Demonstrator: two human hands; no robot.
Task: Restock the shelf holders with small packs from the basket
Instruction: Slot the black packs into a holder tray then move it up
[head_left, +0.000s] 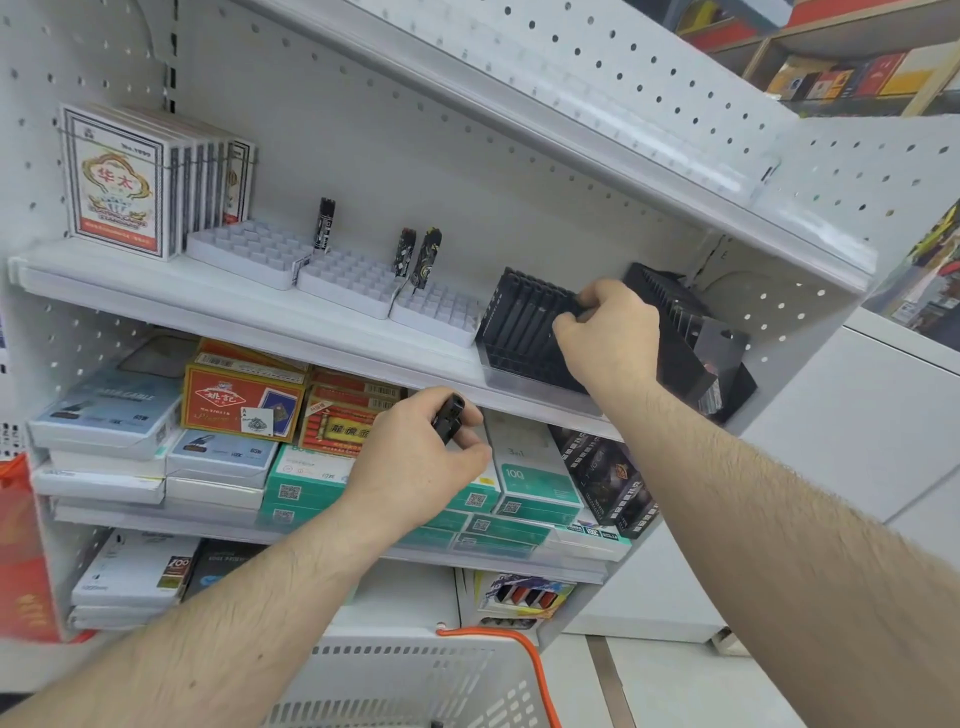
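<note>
My left hand (415, 457) is closed around a small black pack (448, 417), held in front of the middle shelf's edge. My right hand (608, 332) reaches up to the black slotted holder (519, 327) on the upper shelf, its fingers pinched on a black pack standing in the row at the holder's right end. Several black packs fill that holder. A second black holder (675, 306) stands behind my right hand. The white basket (405, 680) with an orange handle (519, 649) sits low in front of me; its contents are out of sight.
Three white slotted trays (348, 275) on the upper shelf hold three patterned lighters (324, 223). Playing-card boxes (119, 182) stand at the far left. The lower shelves carry stacked card and cable boxes (239, 400). A red bag (21, 545) hangs at the left.
</note>
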